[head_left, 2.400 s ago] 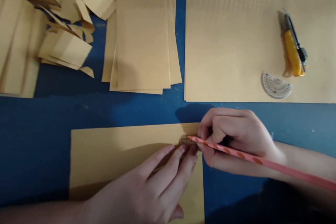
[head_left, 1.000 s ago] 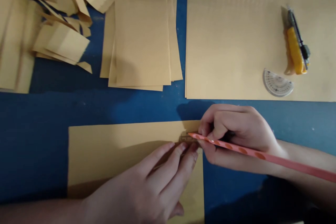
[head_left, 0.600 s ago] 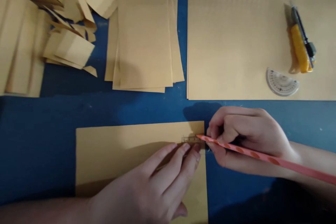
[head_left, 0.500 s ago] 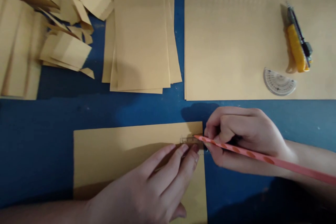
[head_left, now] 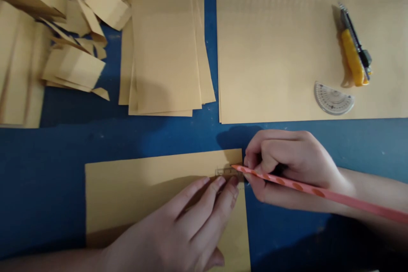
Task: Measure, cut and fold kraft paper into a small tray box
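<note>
A pink pencil point(head_left: 298, 186) with orange-red dots is held in my right hand point(head_left: 293, 161), its fingers closed round it near the point. The pencil tip rests near the upper right corner of a tan paper sheet point(head_left: 127, 191). Just beside the tip lies a small clear strip with marks, which looks like a ruler point(head_left: 223, 171); my left fingers cover most of it. My left hand point(head_left: 188, 225) lies over the sheet, fingers stretched out and fingertips pressing at the strip's lower edge. Its thumb shows below.
Past my right hand, a clear protractor point(head_left: 334, 98) and a yellow box cutter point(head_left: 353, 51) lie on a large tan sheet point(head_left: 264, 59). A stack of tan papers point(head_left: 165, 51) is at the back middle, with cut scraps point(head_left: 76, 66) to its left on the blue table point(head_left: 63, 144).
The whole view has shifted slightly, so things sit a little further left. Both hands, the pencil and the sheet keep nearly the same places relative to each other.
</note>
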`<state>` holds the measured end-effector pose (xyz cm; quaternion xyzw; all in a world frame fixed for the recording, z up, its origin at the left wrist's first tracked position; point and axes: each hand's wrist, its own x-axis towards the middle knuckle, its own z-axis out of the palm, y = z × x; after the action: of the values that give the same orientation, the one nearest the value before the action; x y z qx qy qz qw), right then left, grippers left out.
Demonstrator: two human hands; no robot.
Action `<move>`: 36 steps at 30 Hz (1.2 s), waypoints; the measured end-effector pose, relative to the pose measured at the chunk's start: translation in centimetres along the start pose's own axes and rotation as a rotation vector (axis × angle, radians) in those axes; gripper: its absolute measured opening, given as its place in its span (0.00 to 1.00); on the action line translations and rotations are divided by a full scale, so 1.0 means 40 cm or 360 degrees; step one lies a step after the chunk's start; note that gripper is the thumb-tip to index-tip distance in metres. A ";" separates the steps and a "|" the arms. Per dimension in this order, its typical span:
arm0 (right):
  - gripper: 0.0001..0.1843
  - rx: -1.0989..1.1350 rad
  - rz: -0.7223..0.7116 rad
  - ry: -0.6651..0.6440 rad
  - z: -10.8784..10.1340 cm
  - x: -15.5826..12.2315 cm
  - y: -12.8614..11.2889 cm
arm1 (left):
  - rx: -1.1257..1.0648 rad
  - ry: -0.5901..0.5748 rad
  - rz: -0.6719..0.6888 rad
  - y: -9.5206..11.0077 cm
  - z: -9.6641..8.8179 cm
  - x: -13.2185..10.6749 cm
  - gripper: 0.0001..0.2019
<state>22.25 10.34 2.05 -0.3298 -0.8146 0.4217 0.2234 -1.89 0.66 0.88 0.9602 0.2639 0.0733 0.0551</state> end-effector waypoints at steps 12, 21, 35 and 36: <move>0.17 -0.0001 0.0045 0.0032 -0.001 -0.002 0.001 | -0.0039 -0.0039 0.0012 0.001 0.007 -0.003 0.30; 0.17 0.0011 0.0017 0.0011 -0.004 0.004 -0.001 | -0.0011 0.0029 0.0021 -0.002 0.007 -0.003 0.30; 0.16 0.0024 0.0033 0.0012 -0.004 0.008 0.001 | -0.0003 0.0002 0.0006 -0.005 0.009 0.003 0.30; 0.16 0.0021 0.0046 0.0028 -0.004 0.009 -0.001 | -0.0009 -0.0013 -0.0003 -0.005 0.010 0.004 0.30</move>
<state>22.09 10.67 2.23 -0.3436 -0.8050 0.4274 0.2266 -1.80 0.88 0.49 0.9601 0.2642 0.0702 0.0591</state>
